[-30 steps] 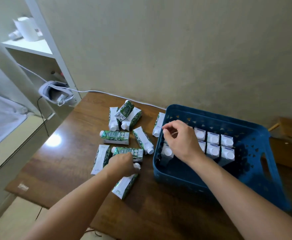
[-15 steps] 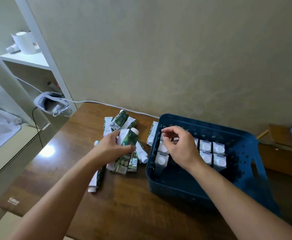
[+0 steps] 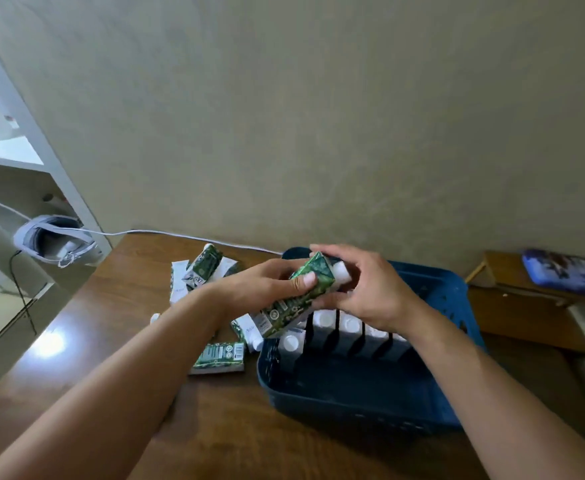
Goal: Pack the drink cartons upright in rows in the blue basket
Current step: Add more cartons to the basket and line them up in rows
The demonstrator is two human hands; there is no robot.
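Note:
A green and white drink carton with a white cap is held tilted above the left rim of the blue basket. My left hand grips its lower body and my right hand holds its capped top end. Inside the basket several cartons stand upright in rows, white caps up, partly hidden by my hands. More cartons lie flat on the wooden table left of the basket, among them one near the basket's front corner and one at the back.
A white cable runs along the wall behind the table. A white headset sits at the table's back left by a white shelf unit. At the right, a blue object lies on a low wooden stand.
My left hand picked a carton off the table and carried it right, over the basket's rim. My right hand rose from the packed cartons and took its capped end. The view tilted upward.

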